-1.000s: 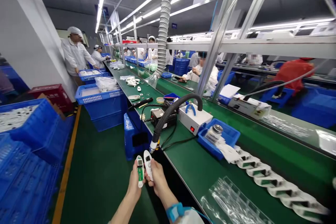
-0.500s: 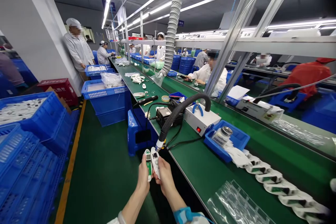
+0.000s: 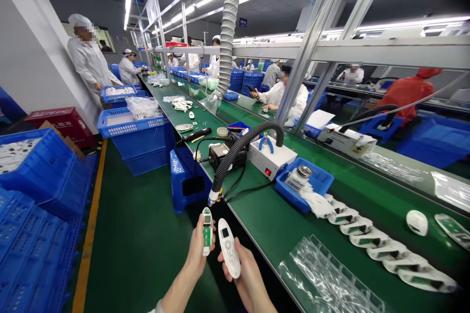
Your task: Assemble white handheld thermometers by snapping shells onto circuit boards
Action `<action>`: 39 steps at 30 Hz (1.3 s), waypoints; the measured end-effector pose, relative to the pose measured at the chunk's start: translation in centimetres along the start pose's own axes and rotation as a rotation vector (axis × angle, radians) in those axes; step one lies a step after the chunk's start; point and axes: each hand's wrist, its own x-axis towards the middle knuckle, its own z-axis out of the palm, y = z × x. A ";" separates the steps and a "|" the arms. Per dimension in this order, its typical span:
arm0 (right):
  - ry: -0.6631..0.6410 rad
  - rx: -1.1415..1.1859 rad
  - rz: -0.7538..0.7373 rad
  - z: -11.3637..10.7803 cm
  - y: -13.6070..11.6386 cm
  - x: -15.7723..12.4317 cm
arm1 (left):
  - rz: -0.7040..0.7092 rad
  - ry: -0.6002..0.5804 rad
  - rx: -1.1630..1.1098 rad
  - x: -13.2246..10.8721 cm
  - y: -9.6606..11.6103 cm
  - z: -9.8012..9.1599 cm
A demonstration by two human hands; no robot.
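My left hand (image 3: 199,248) is closed around an oval white housing half with a green circuit board (image 3: 207,235) and a small dark screen showing. Just to its right, my right hand (image 3: 246,274) grips a white oval cover (image 3: 228,249), with a dark window near its top and round button shapes on its face. The two parts are apart, both over the floor in front of the bench edge. Right above the circuit board hangs the nozzle end of a black flexible hose (image 3: 229,161), which bends up from a white box (image 3: 271,154).
On the green bench (image 3: 253,220) lie a row of white housings (image 3: 370,239), clear plastic trays (image 3: 326,274) and a blue bin with a bottle (image 3: 299,178). Blue crates (image 3: 135,137) are stacked at the left. Co-workers in white coats (image 3: 90,56) are farther off.
My right hand has moved the white cover away from the circuit board, toward me and to the right, and its button face now shows more fully. The view has turned slightly right.
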 end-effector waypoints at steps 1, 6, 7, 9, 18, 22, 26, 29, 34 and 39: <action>0.001 0.056 0.004 -0.4 -0.3 -1.0 | -0.023 -0.013 -0.004 -0.6 -0.2 0.1; -0.015 0.230 0.060 -1.4 -1.3 -4.4 | -0.087 -0.107 -0.059 -4.2 -0.7 0.6; -0.023 0.246 0.065 -1.6 -1.4 -4.7 | -0.096 -0.123 -0.071 -4.9 -0.6 0.8; -0.036 0.270 0.071 -1.9 -1.6 -5.2 | -0.112 -0.132 -0.081 -5.9 -0.1 1.1; -0.075 0.201 0.021 -3.0 -1.5 -6.0 | -0.078 -0.055 0.013 -8.7 1.7 2.9; -0.054 0.004 -0.152 -3.0 -1.1 -6.2 | 0.082 -0.181 0.176 -9.6 1.4 4.2; 0.013 -0.094 -0.237 -2.9 -0.8 -6.4 | 0.161 -0.283 0.360 -9.5 0.4 4.9; 0.049 -0.142 -0.253 -3.0 -0.9 -6.6 | 0.180 -0.328 0.414 -9.2 -0.5 5.2; 0.073 -0.195 -0.279 -3.5 -1.1 -7.0 | 0.180 -0.377 0.477 -8.7 -1.7 5.6; 0.079 -0.310 -0.397 -3.9 -2.0 -7.5 | 0.085 -0.399 0.465 -8.8 -1.7 6.6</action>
